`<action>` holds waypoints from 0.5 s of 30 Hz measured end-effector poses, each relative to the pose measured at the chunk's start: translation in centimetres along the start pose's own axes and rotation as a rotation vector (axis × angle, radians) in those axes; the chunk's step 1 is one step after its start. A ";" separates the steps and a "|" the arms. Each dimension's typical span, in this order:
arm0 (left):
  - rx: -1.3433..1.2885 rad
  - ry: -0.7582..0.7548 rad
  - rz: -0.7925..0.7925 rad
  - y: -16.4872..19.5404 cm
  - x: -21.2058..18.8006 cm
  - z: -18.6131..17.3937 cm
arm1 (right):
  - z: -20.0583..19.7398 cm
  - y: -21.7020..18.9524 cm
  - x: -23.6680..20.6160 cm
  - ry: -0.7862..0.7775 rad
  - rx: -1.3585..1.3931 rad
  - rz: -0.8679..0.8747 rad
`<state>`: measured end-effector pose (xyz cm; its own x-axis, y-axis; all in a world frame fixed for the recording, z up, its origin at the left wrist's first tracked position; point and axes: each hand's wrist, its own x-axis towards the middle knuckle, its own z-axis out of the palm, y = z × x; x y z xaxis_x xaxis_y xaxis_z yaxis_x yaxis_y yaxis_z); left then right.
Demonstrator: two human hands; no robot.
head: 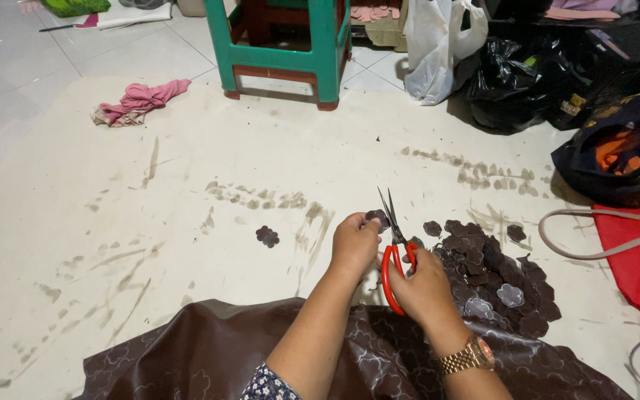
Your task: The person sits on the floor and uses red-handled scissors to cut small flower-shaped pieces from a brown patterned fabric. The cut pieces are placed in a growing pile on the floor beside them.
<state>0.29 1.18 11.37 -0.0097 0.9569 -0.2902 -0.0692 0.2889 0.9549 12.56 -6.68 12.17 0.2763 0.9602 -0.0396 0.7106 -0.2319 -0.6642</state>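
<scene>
Scissors: red handles, dark blades. Cut flower shapes: dark brown, a few showing grey backs. Sheet material at the mat's near edge: dark brown with a faint cloud outline pattern. Floor mat: cream, streaked with brown smudges. Stool: green frame, red-brown trim. Rag: pink. Wristwatch: gold. Sleeve: dark blue, small white floral print.

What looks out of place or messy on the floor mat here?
One dark flower-shaped cutout lies alone on the cream mat, apart from the pile of cutouts by the right hand. A crumpled pink cloth sits at the mat's far edge.
</scene>
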 end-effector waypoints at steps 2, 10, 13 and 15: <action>-0.003 -0.009 -0.007 0.0 -0.1 -0.1 | 0.0 0.0 -0.1 -0.021 -0.006 0.033; -0.011 -0.017 -0.034 -0.8 -0.2 -0.3 | 0.2 0.5 -0.4 -0.042 0.051 0.050; 0.089 0.002 0.053 -1.2 -0.4 -0.4 | 0.2 0.9 -0.2 -0.052 0.113 0.057; 0.281 0.006 0.107 -2.0 -0.9 -0.5 | 0.3 1.6 -1.0 -0.184 0.173 0.190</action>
<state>-0.08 -0.22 9.68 -0.0076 0.9824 -0.1866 0.2110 0.1840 0.9600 13.19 -7.92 10.94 0.2603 0.9180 -0.2992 0.5330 -0.3950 -0.7483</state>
